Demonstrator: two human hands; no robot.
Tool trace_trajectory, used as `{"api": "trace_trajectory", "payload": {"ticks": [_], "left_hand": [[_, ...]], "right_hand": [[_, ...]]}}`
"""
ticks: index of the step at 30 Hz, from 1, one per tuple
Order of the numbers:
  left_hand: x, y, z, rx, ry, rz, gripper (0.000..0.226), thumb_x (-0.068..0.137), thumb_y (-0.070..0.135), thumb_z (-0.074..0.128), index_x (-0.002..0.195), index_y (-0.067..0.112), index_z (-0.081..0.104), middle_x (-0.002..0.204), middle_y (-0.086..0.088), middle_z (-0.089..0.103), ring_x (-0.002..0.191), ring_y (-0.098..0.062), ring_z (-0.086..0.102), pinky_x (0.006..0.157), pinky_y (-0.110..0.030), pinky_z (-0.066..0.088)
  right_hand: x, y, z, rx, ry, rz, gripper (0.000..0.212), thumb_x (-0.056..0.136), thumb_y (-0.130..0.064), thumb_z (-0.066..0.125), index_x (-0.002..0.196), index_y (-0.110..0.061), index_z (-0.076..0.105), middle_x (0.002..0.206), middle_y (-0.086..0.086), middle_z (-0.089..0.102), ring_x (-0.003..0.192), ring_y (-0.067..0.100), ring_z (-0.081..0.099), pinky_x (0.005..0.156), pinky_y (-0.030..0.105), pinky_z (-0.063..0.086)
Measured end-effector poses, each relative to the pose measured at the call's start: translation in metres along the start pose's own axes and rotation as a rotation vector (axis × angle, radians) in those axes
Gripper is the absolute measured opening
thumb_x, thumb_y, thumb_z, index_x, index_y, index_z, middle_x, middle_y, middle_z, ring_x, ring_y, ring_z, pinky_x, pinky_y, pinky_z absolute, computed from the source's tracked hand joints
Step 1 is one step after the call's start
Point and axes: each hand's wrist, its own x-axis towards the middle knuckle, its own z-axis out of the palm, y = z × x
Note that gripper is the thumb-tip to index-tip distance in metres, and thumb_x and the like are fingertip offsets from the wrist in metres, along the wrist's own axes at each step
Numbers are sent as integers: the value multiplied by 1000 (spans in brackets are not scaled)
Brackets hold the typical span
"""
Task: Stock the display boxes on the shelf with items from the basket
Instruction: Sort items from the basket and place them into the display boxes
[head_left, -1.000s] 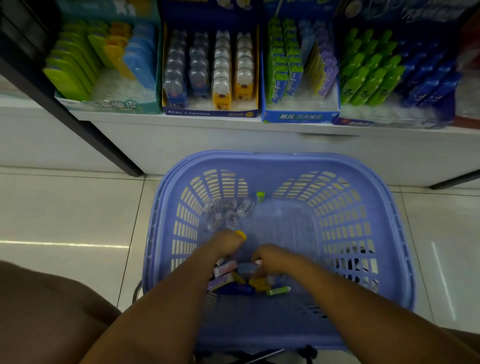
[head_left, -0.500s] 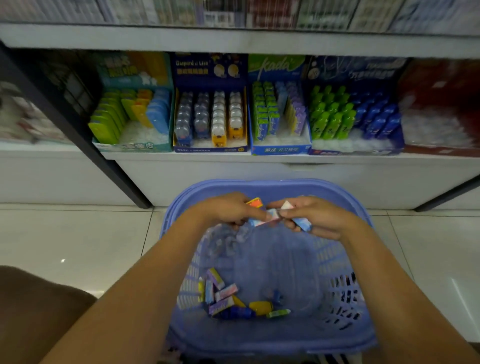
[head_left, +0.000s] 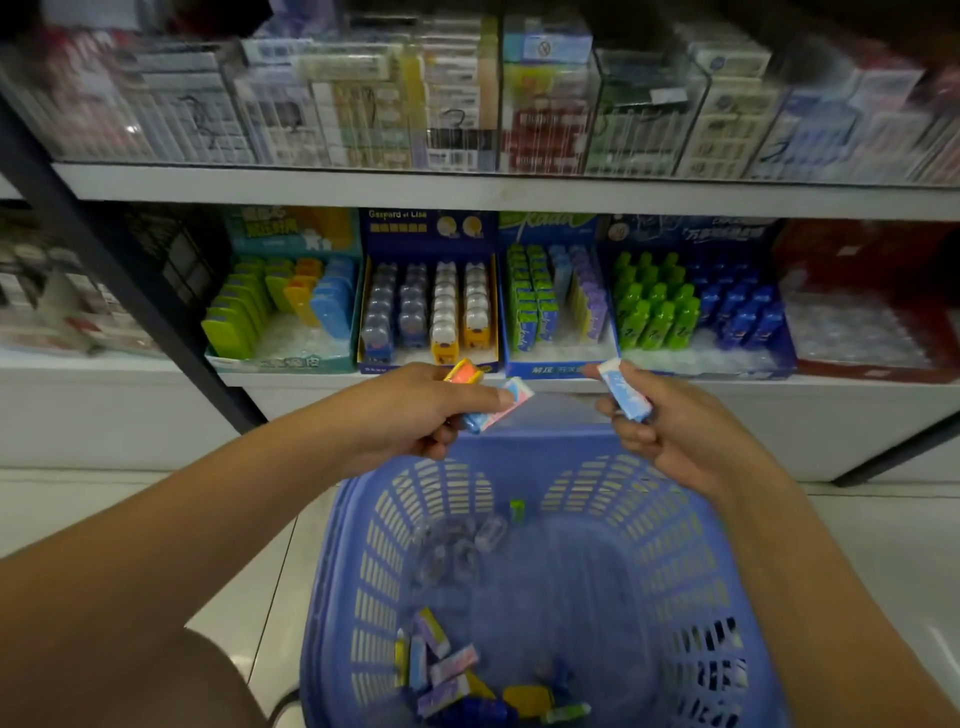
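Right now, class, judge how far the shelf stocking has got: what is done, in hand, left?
Done: the display boxes hold rows, some with gaps. In hand: the left hand grips two packets, the right hand a blue packet. Left: loose packets lie in the basket.

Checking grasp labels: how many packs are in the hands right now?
3. Left hand holds two: an orange pack and a pink-and-blue pack. Right hand pinches one blue-and-white pack. Others may be hidden in the palms.
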Motion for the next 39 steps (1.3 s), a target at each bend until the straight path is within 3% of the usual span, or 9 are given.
{"api": "trace_trajectory", "payload": {"ticks": [5, 8, 11, 14, 17, 20, 24, 29, 39], "left_hand": [[10, 3, -5, -136, 11, -13, 30, 77, 37, 74, 96, 14, 67, 62, 3, 47, 50, -8, 40, 48, -21, 38], [16, 6, -11, -220, 59, -27, 23, 80, 33, 72, 90, 13, 66, 51, 7, 48, 46, -6, 41, 46, -19, 38], [21, 8, -15, -258, 92, -37, 20, 79, 32, 73, 83, 13, 69, 51, 6, 48, 44, -5, 42, 45, -18, 37], [26, 9, -16, -273, 91, -46, 25, 78, 33, 73, 88, 11, 68, 52, 7, 50, 43, -4, 43, 44, -17, 38], [30, 8, -15, -282, 87, -51, 23, 78, 32, 72, 88, 11, 68, 49, 8, 52, 43, -3, 43, 44, -16, 38], [33, 8, -14, -290, 87, -61, 20, 80, 30, 71, 88, 12, 68, 48, 9, 53, 43, -3, 43, 43, -16, 37], [38, 7, -13, -265, 87, -73, 23, 80, 30, 72, 92, 11, 67, 51, 9, 55, 47, -4, 42, 43, -15, 37], [40, 3, -15, -265, 89, -63, 23, 79, 28, 72, 95, 13, 68, 56, 9, 59, 48, -3, 44, 43, -14, 35], [40, -1, -17, -237, 69, -67, 22, 79, 17, 74, 100, 15, 68, 68, 4, 63, 52, -5, 46, 44, -16, 36]], "right_hand": [[23, -37, 3, -504, 261, -305, 16, 98, -19, 49, 90, -11, 60, 78, 4, 69, 43, 3, 47, 46, 16, 39], [52, -63, 5, -949, 420, -521, 12, 83, -21, 71, 90, -11, 71, 78, 1, 67, 68, 9, 60, 65, 21, 46], [87, -81, 13, -1106, 409, -590, 8, 81, -11, 68, 85, -4, 70, 89, 11, 68, 87, 22, 61, 73, 22, 41], [116, -93, 22, -1184, 371, -488, 13, 87, -10, 56, 76, -9, 62, 79, 8, 58, 91, 28, 58, 57, 16, 29], [129, -101, 24, -1273, 308, -407, 25, 96, -21, 47, 107, -8, 63, 103, 12, 62, 84, 24, 52, 69, 20, 35], [135, -105, 20, -1337, 158, -342, 22, 95, -23, 48, 106, -17, 66, 97, -2, 61, 82, 15, 52, 59, 13, 36], [145, -103, 16, -1325, 147, -280, 25, 92, -26, 57, 117, -21, 60, 115, 2, 59, 102, 17, 53, 78, 20, 36], [146, -104, 14, -1310, 106, -305, 11, 89, -27, 61, 98, -30, 57, 97, -9, 56, 81, 4, 48, 61, 13, 34], [147, -109, 33, -1590, 176, -136, 22, 83, -17, 68, 100, -3, 67, 104, 12, 65, 96, 30, 60, 74, 30, 45]]}}
